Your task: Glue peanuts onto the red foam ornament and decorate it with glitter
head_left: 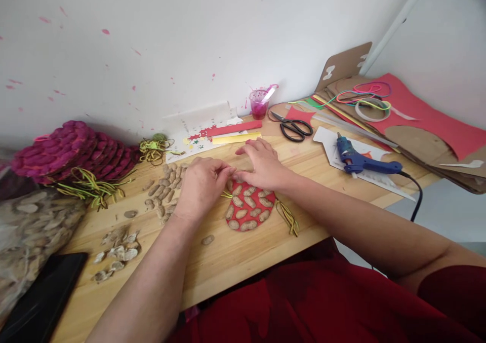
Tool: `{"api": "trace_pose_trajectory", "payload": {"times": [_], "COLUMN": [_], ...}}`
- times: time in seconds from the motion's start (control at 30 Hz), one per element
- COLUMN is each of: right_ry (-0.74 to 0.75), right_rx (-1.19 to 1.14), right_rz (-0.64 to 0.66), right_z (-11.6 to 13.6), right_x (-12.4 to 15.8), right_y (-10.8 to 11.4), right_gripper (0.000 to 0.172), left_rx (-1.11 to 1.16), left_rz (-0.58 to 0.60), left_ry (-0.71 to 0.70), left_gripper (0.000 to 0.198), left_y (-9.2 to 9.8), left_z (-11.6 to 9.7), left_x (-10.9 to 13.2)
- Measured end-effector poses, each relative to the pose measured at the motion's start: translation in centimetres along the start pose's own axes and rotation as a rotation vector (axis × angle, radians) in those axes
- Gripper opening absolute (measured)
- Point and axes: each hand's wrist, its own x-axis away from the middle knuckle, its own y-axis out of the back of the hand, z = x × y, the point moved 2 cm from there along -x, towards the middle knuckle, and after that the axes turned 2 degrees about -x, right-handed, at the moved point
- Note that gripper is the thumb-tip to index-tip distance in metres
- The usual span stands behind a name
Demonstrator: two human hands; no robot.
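The left hand [201, 186] is pinching its fingertips closed at the top rim of a red disc [248, 208] studded with peanut shells; whatever the grip is holding is hidden. The right hand [261, 165] is pressing open, flat fingers on the same rim. The disc is lying near the front edge of the wooden surface [243, 252]. Loose peanuts [165, 188] are lying just left. A blue glue gun [360, 160] is resting toward the right edge, its markings too small to read.

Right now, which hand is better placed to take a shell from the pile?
Left. The left hand sits next to the shell pile; the right hand is across the red disc, nearer the glue gun.
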Motion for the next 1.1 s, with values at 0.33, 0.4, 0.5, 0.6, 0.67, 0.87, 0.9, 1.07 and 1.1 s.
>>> {"api": "trace_pose_trajectory", "payload": {"times": [0.33,0.4,0.5,0.6,0.67,0.87,0.9,1.07,1.1], "right_ry": [-0.009,0.000,0.014,0.024,0.031,0.043,0.039,0.029,0.029], "right_rx": [0.005,0.007,0.004,0.000,-0.001,-0.007,-0.006,-0.002,-0.001], "right_rz": [0.018,0.019,0.012,-0.004,-0.013,-0.025,-0.025,-0.017,-0.017], "right_z": [-0.3,-0.4,-0.5,-0.6,-0.6,-0.5,-0.5,-0.5,-0.4], "right_x": [-0.2,-0.2,-0.3,-0.3,-0.3,-0.3,-0.3,-0.4,-0.4], "right_y": [-0.1,-0.2,-0.3,-0.3,-0.3,-0.3,-0.3,-0.3,-0.3], "right_gripper": [0.072,0.072,0.071,0.068,0.066,0.066,0.066,0.069,0.069], "left_rx": [0.086,0.117,0.132,0.144,0.144,0.142,0.146,0.155,0.156], "left_rz": [-0.037,-0.052,-0.056,-0.054,-0.054,-0.049,-0.050,-0.035,-0.031], "left_ry": [0.014,0.011,0.003,-0.007,-0.013,0.006,0.015,0.016,0.007], "left_gripper": [0.023,0.023,0.024,0.023,0.023,0.026,0.026,0.030,0.030], "left_y": [-0.4,-0.7,-1.0,-1.1,-1.1,-1.0,-0.9,-0.7,-0.7], "left_z": [0.5,0.5,0.4,0.2,0.2,0.3,0.3,0.2,0.1], "left_x": [0.0,0.0,0.1,0.2,0.2,0.2,0.2,0.2,0.2]}}
